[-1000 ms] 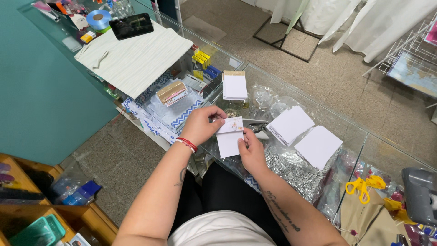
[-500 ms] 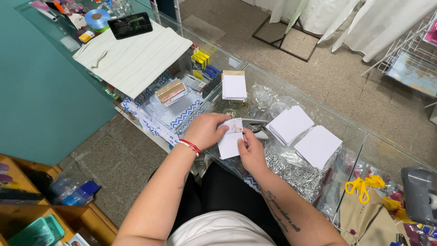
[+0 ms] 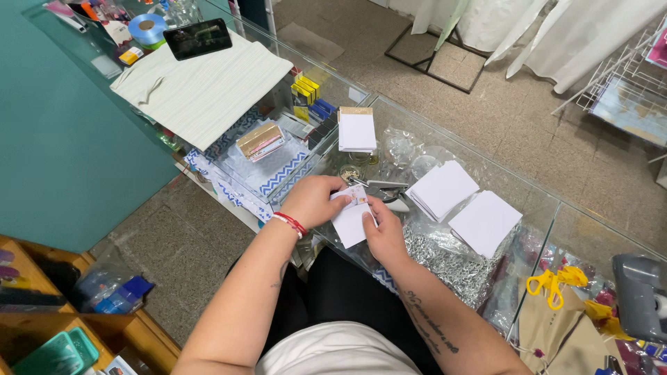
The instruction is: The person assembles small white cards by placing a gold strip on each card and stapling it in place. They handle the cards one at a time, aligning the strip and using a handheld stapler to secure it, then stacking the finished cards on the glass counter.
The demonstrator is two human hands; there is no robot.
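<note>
Here, white card pinched between both hands, left hand, right hand

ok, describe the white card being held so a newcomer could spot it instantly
Start at the glass counter in front of the person. Near its front edge, both hands meet: the left hand and right hand pinch one white card. Unlike the neat white card stacks nearby, it is single, tilted, with a small coloured sticker at the top.

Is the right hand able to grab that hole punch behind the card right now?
Probably yes: the right hand would first have to release the white card; the metal punch lies just beyond it, unobstructed.
</note>
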